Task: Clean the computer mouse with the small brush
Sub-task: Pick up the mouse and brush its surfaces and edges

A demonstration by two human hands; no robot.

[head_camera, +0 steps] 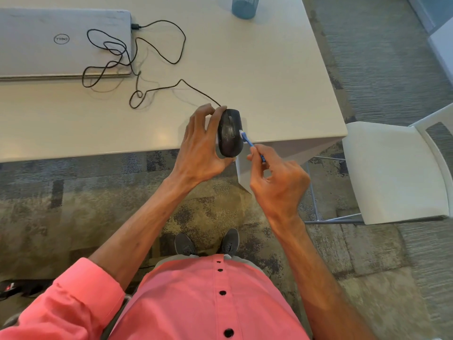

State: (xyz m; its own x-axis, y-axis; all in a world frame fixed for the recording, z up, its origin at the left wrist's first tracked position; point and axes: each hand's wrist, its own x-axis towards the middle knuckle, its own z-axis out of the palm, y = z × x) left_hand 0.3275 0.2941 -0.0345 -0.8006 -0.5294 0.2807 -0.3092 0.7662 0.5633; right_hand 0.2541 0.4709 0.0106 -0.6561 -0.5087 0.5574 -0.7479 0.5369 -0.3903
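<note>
A black wired computer mouse (230, 132) is held up over the near edge of the white table (269, 82), its top facing me. My left hand (199, 153) grips it from the left side and underneath. My right hand (277, 182) pinches the blue handle of a small brush (247, 139). The brush's white bristles touch the mouse's right side. The mouse's black cable (157, 89) runs in loose loops back across the table toward the laptop.
A closed silver laptop (63, 42) lies at the table's far left with the cable plugged into its side. A blue cup (245, 6) stands at the far edge. A white chair (397, 170) is on the right. A power strip (14, 288) lies on the carpet at lower left.
</note>
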